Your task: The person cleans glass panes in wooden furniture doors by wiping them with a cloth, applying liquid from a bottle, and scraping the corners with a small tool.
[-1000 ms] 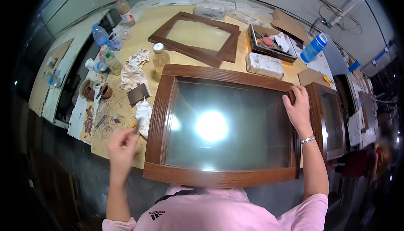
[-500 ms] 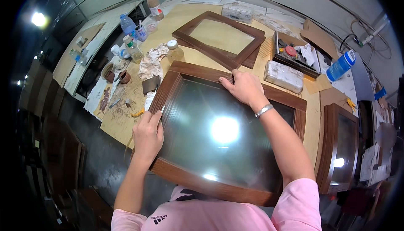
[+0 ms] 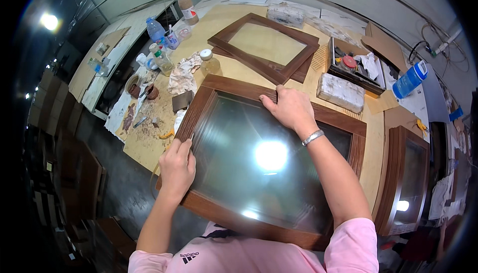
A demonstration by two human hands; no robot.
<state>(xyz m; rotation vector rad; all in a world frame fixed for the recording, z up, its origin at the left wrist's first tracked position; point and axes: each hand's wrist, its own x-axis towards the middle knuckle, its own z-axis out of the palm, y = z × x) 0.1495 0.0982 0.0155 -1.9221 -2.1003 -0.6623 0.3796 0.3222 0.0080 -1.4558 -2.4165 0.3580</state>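
A dark brown wooden-framed glass door (image 3: 196, 108) lies before me, its near edge close to my body. My left hand (image 3: 178, 166) is closed at the left side of the frame, pinching a thin tool with a small pale tip (image 3: 192, 136). The tip is at the inner edge, where wood borders the glass; the rest of the tool is mostly hidden by my fingers. My right hand (image 3: 291, 108) grips the far rail, thumb on the inner side and fingers over the wood. A bright lamp reflection covers the middle of the glass.
Beyond lie two stacked wooden frames (image 3: 284, 74), a white-wrapped block (image 3: 340, 92) and an open box of tools (image 3: 356, 76). A blue bottle (image 3: 411, 80) stands at right, near another glass door (image 3: 406, 178). Jars, bottles, a crumpled cloth (image 3: 182, 76) and a dark square block (image 3: 182, 101) are at left.
My left hand has slid slightly nearer to me along the left side of the frame. My right hand keeps its grip on the far rail. The whole view has shifted a little.
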